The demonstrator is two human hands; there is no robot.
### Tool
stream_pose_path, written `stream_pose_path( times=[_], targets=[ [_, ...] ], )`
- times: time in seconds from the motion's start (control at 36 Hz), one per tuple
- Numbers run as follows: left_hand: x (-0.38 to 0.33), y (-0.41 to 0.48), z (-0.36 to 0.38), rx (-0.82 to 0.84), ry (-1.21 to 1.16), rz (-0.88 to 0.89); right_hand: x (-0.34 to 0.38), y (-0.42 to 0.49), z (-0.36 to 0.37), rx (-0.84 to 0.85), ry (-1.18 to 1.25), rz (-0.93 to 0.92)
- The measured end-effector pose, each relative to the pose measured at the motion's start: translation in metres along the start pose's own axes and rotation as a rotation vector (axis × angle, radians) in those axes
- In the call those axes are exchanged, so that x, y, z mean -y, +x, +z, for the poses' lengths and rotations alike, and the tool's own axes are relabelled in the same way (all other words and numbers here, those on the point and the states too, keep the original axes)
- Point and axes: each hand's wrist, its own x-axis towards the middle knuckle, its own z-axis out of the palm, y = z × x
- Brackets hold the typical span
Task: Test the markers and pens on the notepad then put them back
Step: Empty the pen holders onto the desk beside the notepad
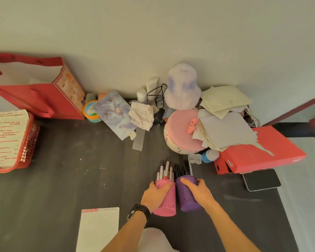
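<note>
I see both forearms reaching in from 6 o'clock. Left hand [155,194] wraps pink cup [167,199], watch [138,210] on wrist. Right hand [200,192] wraps purple cup [186,197]. Cups upright, touching, on dark table [80,179]. Markers [165,170] stand in pink, dark pens [180,169] in purple. Notepad [98,230] lies flat at 8 o'clock of cups; red header print unreadable to me.

Markers [165,170] in left cup [168,200], notepad [98,228] leftward.
</note>
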Motion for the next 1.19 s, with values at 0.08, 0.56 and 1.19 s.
stream_pose_path(
  times=[0.08,0.56,1.19],
  targets=[
    [0.002,-0.007,0.006,0.005,0.003,-0.013,-0.002,-0.001,-0.003,0.010,-0.004,-0.011],
    [0.050,-0.056,0.023,0.078,0.084,-0.021,-0.078,-0.053,-0.002,0.188,-0.139,0.013],
    [0.179,-0.174,0.030,-0.436,-0.459,0.139,-0.160,-0.139,0.012,0.150,0.160,-0.323]
  ],
)
